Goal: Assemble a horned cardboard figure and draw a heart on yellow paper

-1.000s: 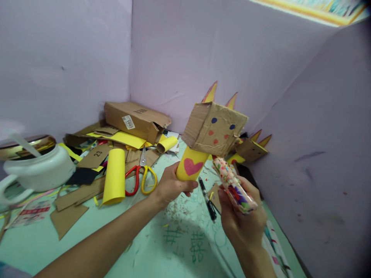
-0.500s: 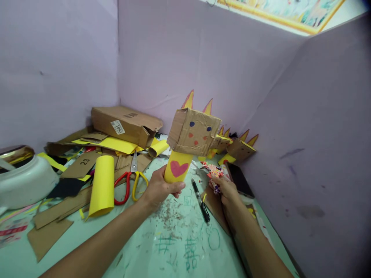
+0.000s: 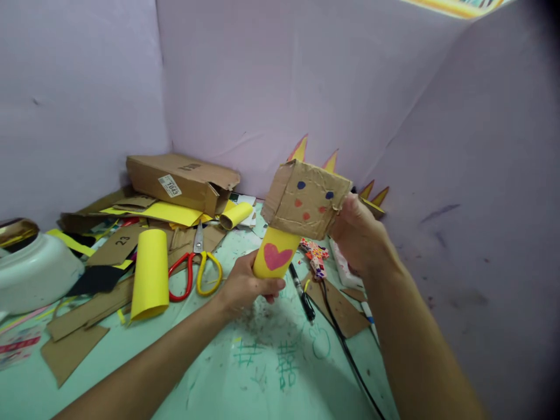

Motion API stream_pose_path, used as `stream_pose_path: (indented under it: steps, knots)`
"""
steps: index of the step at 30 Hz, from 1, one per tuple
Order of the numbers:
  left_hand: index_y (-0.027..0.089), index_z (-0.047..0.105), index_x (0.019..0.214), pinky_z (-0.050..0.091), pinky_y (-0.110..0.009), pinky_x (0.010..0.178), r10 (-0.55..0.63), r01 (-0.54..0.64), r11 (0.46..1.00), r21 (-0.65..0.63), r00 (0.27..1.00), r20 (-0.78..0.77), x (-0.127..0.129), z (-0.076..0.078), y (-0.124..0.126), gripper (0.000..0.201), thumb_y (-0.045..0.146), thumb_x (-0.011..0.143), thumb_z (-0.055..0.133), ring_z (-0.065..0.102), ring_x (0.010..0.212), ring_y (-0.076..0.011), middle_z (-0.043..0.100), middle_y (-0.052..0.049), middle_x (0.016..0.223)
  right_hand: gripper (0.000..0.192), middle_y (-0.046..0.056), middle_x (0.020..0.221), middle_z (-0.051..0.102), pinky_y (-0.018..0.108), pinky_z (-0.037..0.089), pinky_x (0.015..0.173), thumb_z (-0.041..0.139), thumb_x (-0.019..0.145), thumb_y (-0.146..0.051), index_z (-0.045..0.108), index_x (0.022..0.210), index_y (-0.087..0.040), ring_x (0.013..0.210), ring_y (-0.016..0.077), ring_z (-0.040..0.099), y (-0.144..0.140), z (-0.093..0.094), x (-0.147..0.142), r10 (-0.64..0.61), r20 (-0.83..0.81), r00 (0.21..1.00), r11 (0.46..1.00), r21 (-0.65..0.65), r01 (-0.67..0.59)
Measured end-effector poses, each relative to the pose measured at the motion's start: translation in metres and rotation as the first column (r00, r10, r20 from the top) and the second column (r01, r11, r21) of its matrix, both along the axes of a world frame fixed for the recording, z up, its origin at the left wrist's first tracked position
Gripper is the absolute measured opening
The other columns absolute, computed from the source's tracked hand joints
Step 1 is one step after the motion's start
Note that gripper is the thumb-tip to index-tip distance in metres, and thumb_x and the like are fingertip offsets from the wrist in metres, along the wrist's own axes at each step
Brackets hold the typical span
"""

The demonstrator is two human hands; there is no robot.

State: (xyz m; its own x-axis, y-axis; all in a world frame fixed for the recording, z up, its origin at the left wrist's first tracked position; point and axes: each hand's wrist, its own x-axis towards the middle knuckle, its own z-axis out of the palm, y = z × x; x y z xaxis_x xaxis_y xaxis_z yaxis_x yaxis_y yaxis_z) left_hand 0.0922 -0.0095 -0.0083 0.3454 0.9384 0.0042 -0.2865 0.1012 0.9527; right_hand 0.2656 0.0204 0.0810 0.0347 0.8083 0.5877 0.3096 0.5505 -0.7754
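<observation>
I hold a cardboard puppet above the table. My left hand (image 3: 245, 286) grips its yellow paper tube body (image 3: 275, 254), which carries a pink heart. My right hand (image 3: 359, 233) clasps the right side of its cardboard box head (image 3: 304, 198), which has blue and red dots and yellow pointed ears on top. A floral-patterned glue gun (image 3: 315, 256) lies on the table just below the head, free of either hand.
A black pen (image 3: 301, 286) and a black cable (image 3: 345, 350) lie beside cardboard scraps (image 3: 336, 303). Red-and-yellow scissors (image 3: 195, 271), a yellow paper roll (image 3: 149, 273), a cardboard box (image 3: 184, 181) and a white pot (image 3: 35, 268) crowd the left. Purple walls close in behind and on the right.
My right hand has set the floral glue gun down on the table and moved up to grasp the puppet's cardboard head. The left hand keeps hold of the yellow tube.
</observation>
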Motion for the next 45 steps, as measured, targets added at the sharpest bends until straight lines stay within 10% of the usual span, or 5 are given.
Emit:
stream_pose_path:
  steps: [9, 22, 30, 37, 45]
  knots:
    - [0.015, 0.053, 0.074, 0.043, -0.024, 0.04, -0.043, 0.043, 0.999, -0.006, 0.988, -0.151, 0.008, -0.014, -0.003, 0.028, 0.018, 0.054, 0.071, 0.047, 0.04, -0.0086, 0.054, 0.005, 0.054, 0.051, 0.006, 0.106, 0.065, 0.042, 0.051, 0.079, 0.072, 0.063, -0.041, 0.053, 0.107, -0.023, 0.098, 0.0271, 0.062, -0.004, -0.024, -0.004, 0.253, -0.221, 0.942, 0.952, -0.118, -0.283]
    - [0.018, 0.064, 0.088, 0.045, -0.027, 0.063, -0.056, 0.092, 0.989, 0.113, 0.956, -0.289, 0.014, -0.028, -0.005, 0.045, 0.004, 0.045, 0.069, 0.056, 0.073, -0.0175, 0.064, 0.0, 0.079, 0.083, 0.007, 0.113, 0.06, 0.041, 0.048, 0.082, 0.078, 0.057, -0.035, 0.034, 0.127, -0.026, 0.101, 0.025, 0.058, -0.037, -0.068, -0.004, 0.098, -0.148, 0.984, 0.982, -0.147, -0.119]
    - [0.022, 0.061, 0.107, 0.046, -0.035, 0.083, -0.362, 0.423, 0.903, 0.068, 0.837, -0.411, -0.042, -0.003, 0.007, 0.056, 0.004, 0.054, 0.067, 0.057, 0.103, -0.0257, 0.065, -0.007, 0.106, 0.061, 0.006, 0.107, 0.063, 0.043, 0.049, 0.084, 0.077, 0.059, -0.034, 0.048, 0.112, -0.025, 0.102, 0.0261, 0.057, -0.059, -0.065, -0.026, 0.11, -0.072, 0.991, 0.977, -0.176, -0.121]
    - [0.027, 0.042, 0.128, 0.041, -0.037, 0.094, -0.136, 0.156, 0.947, 0.282, 0.987, -0.089, -0.048, 0.026, -0.008, 0.089, 0.024, 0.049, 0.081, 0.047, 0.118, -0.03, 0.057, -0.008, 0.12, 0.06, 0.005, 0.109, 0.062, 0.042, 0.047, 0.085, 0.076, 0.06, -0.034, 0.047, 0.112, -0.025, 0.102, 0.0252, 0.057, -0.066, -0.062, -0.031, 0.123, -0.046, 0.991, 0.983, -0.133, -0.128]
    - [0.016, 0.056, 0.109, 0.047, -0.034, 0.081, -0.021, 0.09, 0.934, 0.345, 0.98, -0.197, -0.033, 0.02, -0.009, 0.059, 0.031, 0.056, 0.077, 0.056, 0.104, -0.0294, 0.065, -0.011, 0.103, 0.09, 0.009, 0.123, 0.05, 0.044, 0.041, 0.092, 0.081, 0.052, -0.031, 0.032, 0.128, -0.027, 0.113, 0.0276, 0.048, -0.074, -0.072, -0.032, 0.047, 0.025, 0.999, 0.99, -0.132, -0.043]
